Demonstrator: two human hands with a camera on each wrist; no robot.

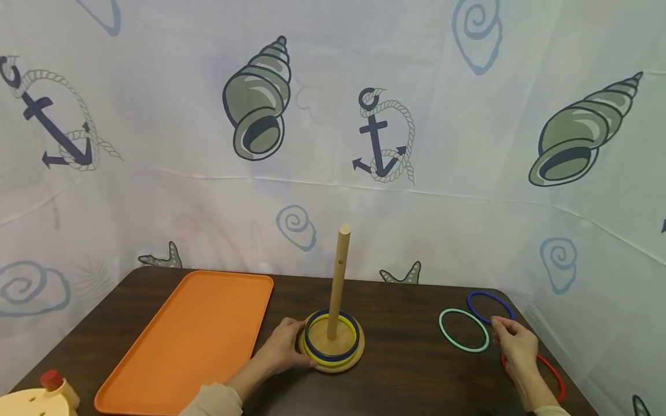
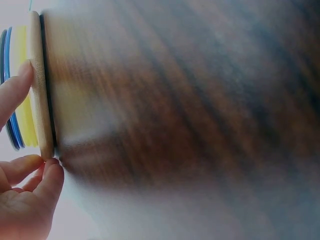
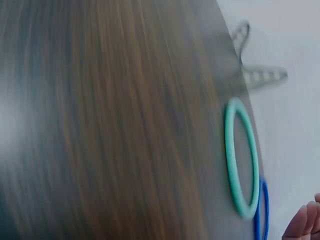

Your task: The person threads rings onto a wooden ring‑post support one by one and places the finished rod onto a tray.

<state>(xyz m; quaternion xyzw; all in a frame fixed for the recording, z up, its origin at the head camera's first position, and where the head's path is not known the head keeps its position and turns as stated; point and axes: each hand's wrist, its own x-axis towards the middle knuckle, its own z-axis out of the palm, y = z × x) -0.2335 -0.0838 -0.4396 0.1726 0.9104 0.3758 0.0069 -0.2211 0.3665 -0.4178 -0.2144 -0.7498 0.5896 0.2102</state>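
While the left hand [image 1: 285, 345] grips the left edge of the peg stand's [image 1: 338, 283] base between thumb and fingers, a yellow ring [image 1: 332, 364] and dark-blue ring [image 1: 358, 336] encircle its peg, low down. Well right of the stand lie a mint ring [image 1: 470, 350], blue ring [image 1: 484, 293] and red ring [image 1: 558, 375]. Right hand [image 1: 517, 344], also right of the stand: fingertips beside the blue ring, grip on it cannot be told.

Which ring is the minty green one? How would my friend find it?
Start at the dark brown table and find the tall wooden peg. To its right, the mint green ring lies closer to the peg than the blue ring and the red ring do. Its pale colour sets it apart from those two.
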